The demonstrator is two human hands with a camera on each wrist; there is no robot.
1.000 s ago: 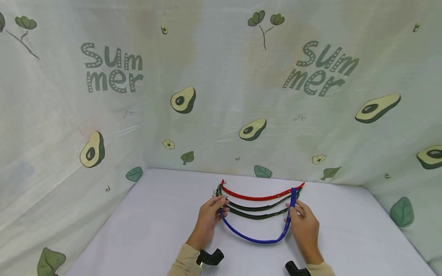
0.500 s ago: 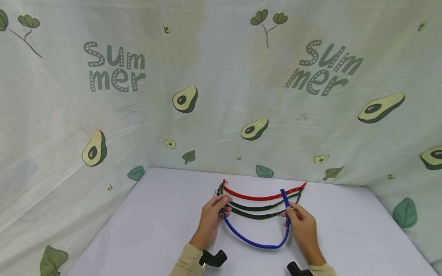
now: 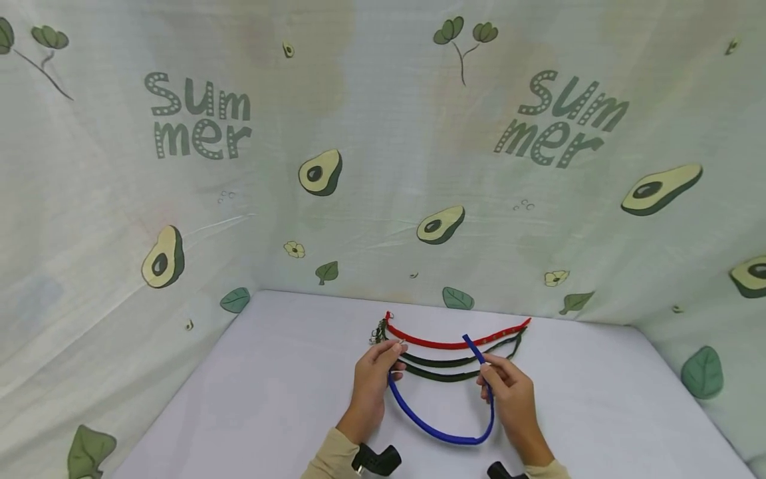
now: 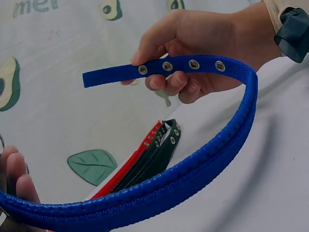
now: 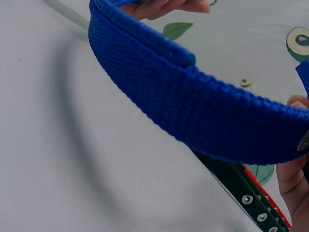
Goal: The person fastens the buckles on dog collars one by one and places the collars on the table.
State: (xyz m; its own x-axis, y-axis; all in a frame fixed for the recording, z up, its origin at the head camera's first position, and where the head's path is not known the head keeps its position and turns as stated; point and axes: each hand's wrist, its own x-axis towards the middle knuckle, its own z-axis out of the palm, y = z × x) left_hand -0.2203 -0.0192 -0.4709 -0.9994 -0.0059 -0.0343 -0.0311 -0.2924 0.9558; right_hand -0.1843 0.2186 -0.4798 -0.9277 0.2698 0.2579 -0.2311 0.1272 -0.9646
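Observation:
A blue webbing collar (image 3: 445,438) with metal eyelets hangs in a U between the two hands. My left hand (image 3: 372,382) pinches its left end, where a small piece of metal shows at the fingertips. Near the other end, my right hand (image 3: 510,396) pinches the strap between thumb and fingers, and the tip sticks up and leans left. In the left wrist view, the right hand (image 4: 207,43) grips along the row of eyelets, with the strap's flat tip beyond the thumb. Part of the left hand (image 4: 19,176) shows at that view's left edge.
Behind the hands, a red collar (image 3: 439,344) and two dark green collars (image 3: 443,377) lie side by side on the white table (image 3: 287,372). Their metal rings (image 3: 378,332) gather at the left. A printed cloth (image 3: 371,259) hangs behind the table.
My right hand has moved left, nearer the left hand, and the blue collar's tip has swung from upright to leaning left. The loop sags lower. My left hand has shifted slightly right.

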